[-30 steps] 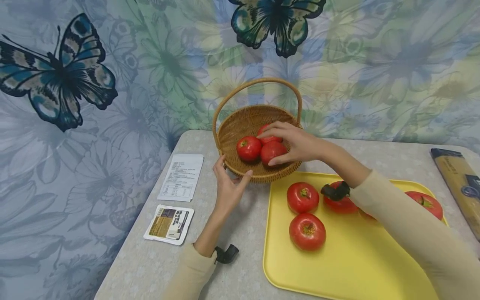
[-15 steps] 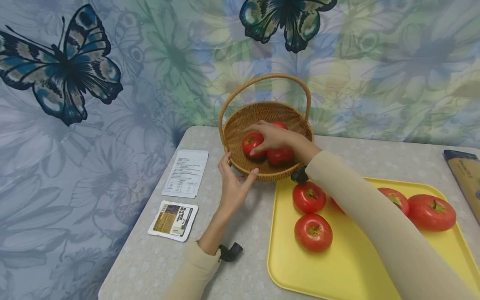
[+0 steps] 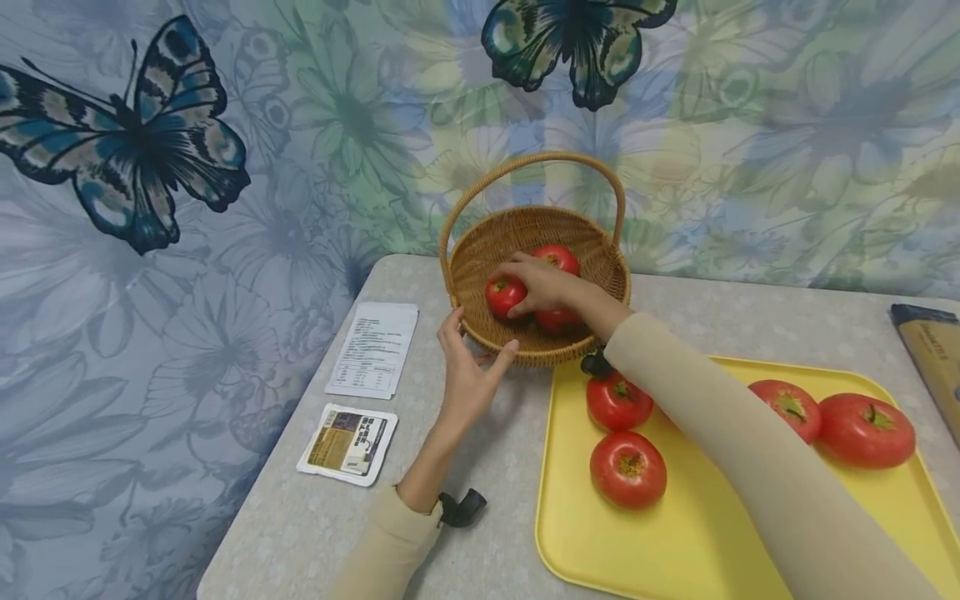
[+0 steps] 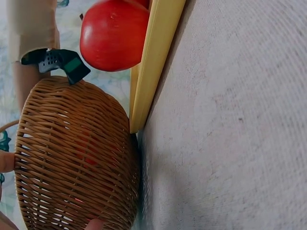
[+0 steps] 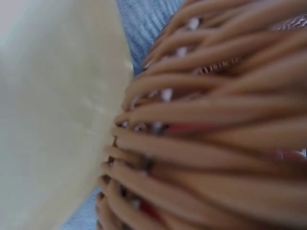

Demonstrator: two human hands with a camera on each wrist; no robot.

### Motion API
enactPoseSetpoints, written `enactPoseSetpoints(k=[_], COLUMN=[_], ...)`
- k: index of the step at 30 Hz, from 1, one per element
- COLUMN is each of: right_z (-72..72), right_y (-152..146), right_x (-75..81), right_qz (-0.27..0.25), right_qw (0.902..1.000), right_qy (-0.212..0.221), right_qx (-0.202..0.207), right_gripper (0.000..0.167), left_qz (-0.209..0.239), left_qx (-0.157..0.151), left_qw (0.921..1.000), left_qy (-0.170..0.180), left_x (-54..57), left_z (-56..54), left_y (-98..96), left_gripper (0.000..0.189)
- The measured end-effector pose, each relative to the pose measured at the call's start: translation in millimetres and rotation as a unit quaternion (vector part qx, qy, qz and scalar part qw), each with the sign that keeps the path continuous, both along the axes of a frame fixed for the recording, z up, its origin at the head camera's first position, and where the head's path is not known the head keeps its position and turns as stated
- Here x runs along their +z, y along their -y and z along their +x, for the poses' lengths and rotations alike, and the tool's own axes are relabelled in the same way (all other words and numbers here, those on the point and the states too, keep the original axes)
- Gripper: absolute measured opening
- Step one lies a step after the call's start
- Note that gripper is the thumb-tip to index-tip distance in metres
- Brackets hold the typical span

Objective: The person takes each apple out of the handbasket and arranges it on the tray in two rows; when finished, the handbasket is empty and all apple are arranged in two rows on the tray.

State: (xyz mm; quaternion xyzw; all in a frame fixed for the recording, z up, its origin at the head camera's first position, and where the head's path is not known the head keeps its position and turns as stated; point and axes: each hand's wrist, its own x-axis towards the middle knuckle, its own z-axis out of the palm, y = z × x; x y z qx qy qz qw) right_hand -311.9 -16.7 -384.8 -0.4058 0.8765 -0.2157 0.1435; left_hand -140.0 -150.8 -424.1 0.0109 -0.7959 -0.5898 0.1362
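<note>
A wicker basket (image 3: 517, 227) with an arched handle stands at the back of the table, several red tomatoes inside it. My right hand (image 3: 546, 282) reaches in over the front right rim, its fingers curled round the leftmost tomato (image 3: 501, 296). Behind that hand another tomato (image 3: 558, 257) shows, and a third tomato (image 3: 557, 322) is partly covered by it. At the front left, my left hand (image 3: 467, 379) holds the basket, fingers at the rim and thumb on the outer weave. The right wrist view shows mostly basket weave (image 5: 216, 143), with the right hand hidden.
A yellow tray (image 3: 592, 550) lies to the right with several tomatoes, including a front one (image 3: 628, 470). On the left lie a printed white packet (image 3: 372, 350) and a smaller packet (image 3: 348, 443). A brown package (image 3: 930, 358) sits at the far right. Patterned cloth hangs behind.
My right hand has moved left inside the basket, from the right-hand tomatoes onto the leftmost one. The left hand stays at the basket; the head view has shifted slightly.
</note>
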Motion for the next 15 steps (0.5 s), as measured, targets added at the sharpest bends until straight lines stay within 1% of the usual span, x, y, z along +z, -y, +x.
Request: enactPoseSetpoints(k=[3, 6, 9, 12, 15], right_z=[0.9, 4.4, 9.9, 17.3, 30.1], right_y=[-3, -7, -14, -26, -46], right_x=[1.5, 6.6, 15.4, 26.7, 39.9], right_qz=[-0.002, -0.024, -0.063, -0.109, -0.149], right_qw=[0.9998, 0.9993, 0.9970, 0.9919, 0.9847], right_qy=[-0.019, -0.030, -0.044, -0.065, -0.090], right_qx=[0.001, 0.007, 0.008, 0.006, 0.002], right_gripper=[0.066, 0.066, 0.065, 0.063, 0.062], left_qz=[-0.001, 0.000, 0.002, 0.004, 0.002], left_qx=[-0.002, 0.001, 0.004, 0.006, 0.008], left_qw=[1.0000, 1.0000, 1.0000, 1.0000, 1.0000], left_qy=[-0.002, 0.000, -0.003, -0.006, -0.001], left_x=[-0.4, 0.2, 0.7, 1.0, 1.3], left_z=[0.4, 1.5, 2.0, 1.6, 1.9], left_y=[-1.8, -3.3, -3.8, -3.2, -2.4], left_gripper=[0.090, 0.089, 0.088, 0.088, 0.088])
